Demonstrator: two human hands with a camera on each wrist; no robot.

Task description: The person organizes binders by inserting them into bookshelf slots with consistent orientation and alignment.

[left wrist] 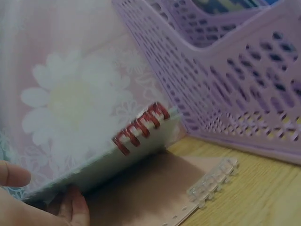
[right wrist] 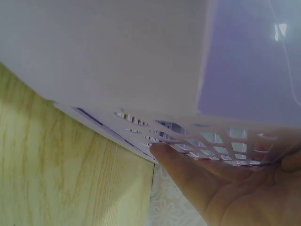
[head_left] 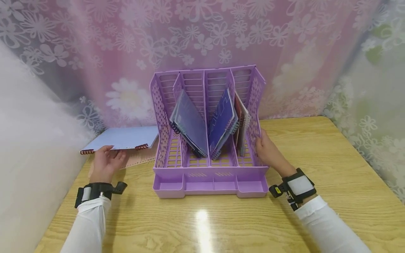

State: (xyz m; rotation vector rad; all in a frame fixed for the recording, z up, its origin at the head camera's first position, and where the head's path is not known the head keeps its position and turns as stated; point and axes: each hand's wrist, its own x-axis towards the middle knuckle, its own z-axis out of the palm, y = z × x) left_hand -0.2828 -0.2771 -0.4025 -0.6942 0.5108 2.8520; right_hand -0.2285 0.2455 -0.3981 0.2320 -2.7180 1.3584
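Observation:
My left hand (head_left: 107,162) holds the near edge of a light blue spiral notebook (head_left: 121,137) with dark red rings, thumb above and fingers beneath. In the left wrist view the notebook's red rings (left wrist: 141,127) are lifted above a pinkish notebook (left wrist: 141,186) with clear rings, lying on the table. A purple desk file organizer (head_left: 210,172) stands right of both notebooks. My right hand (head_left: 269,151) rests against its right side wall. The right wrist view shows fingers (right wrist: 181,165) lying along the outside of that perforated wall.
Blue-grey notebooks (head_left: 190,123) lean in one organizer slot, dark blue ones (head_left: 221,123) in another. Brown and white notebooks (head_left: 243,123) stand in the rightmost slot. Shallow trays (head_left: 210,184) run along the organizer's front. Flowered curtain (head_left: 202,35) hangs behind the wooden table (head_left: 177,225).

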